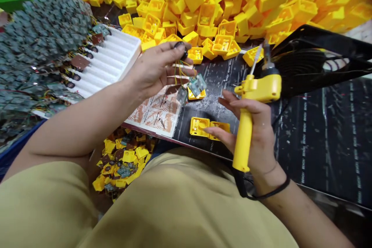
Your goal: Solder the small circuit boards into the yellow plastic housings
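Observation:
My left hand (158, 68) is raised over the dark work board, pinching a small wired assembly: a black round part at the fingertips with thin wires running down to a small circuit board (197, 84) that dangles over a yellow casing half (196, 94). My right hand (252, 131) grips a yellow soldering iron (250, 102) by its handle, tip pointing up and away. The fingers of that hand reach toward two open yellow casing halves (209, 127) lying side by side on the board.
A big heap of yellow casings (221, 0) fills the back. A white slotted tray (112, 60) and a pile of grey circuit boards (37, 46) lie at left. A black fan (316, 58) sits at right. Assembled pieces (123, 162) lie in a pile below the board, by my lap.

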`<control>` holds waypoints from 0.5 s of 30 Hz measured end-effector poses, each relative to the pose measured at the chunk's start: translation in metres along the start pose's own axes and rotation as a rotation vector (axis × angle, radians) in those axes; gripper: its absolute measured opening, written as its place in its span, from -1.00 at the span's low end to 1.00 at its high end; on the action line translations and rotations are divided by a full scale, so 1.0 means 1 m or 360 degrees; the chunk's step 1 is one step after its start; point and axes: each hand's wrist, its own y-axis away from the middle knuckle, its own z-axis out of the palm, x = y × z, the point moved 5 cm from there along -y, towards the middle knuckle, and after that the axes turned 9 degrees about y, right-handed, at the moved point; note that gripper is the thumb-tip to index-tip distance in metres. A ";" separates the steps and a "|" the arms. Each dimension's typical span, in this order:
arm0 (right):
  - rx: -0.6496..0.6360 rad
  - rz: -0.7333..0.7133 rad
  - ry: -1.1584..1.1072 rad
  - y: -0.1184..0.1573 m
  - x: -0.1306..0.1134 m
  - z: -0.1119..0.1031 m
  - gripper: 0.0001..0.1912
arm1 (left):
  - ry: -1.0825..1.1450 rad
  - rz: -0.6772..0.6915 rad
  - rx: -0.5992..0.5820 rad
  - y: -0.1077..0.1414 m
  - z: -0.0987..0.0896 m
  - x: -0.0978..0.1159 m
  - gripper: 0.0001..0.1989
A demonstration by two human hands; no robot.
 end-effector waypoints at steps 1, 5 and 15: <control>0.0023 0.0016 -0.0055 -0.004 -0.003 0.004 -0.38 | -0.0050 0.0031 -0.0018 0.005 0.007 0.002 -0.50; 0.0090 0.0113 -0.0206 -0.017 -0.010 0.019 -0.47 | -0.0075 0.0040 -0.0085 0.023 0.026 0.005 -0.60; 0.0130 0.0321 -0.0344 -0.017 -0.008 0.021 -0.60 | -0.0871 0.0240 -0.0229 0.029 -0.009 -0.005 -0.70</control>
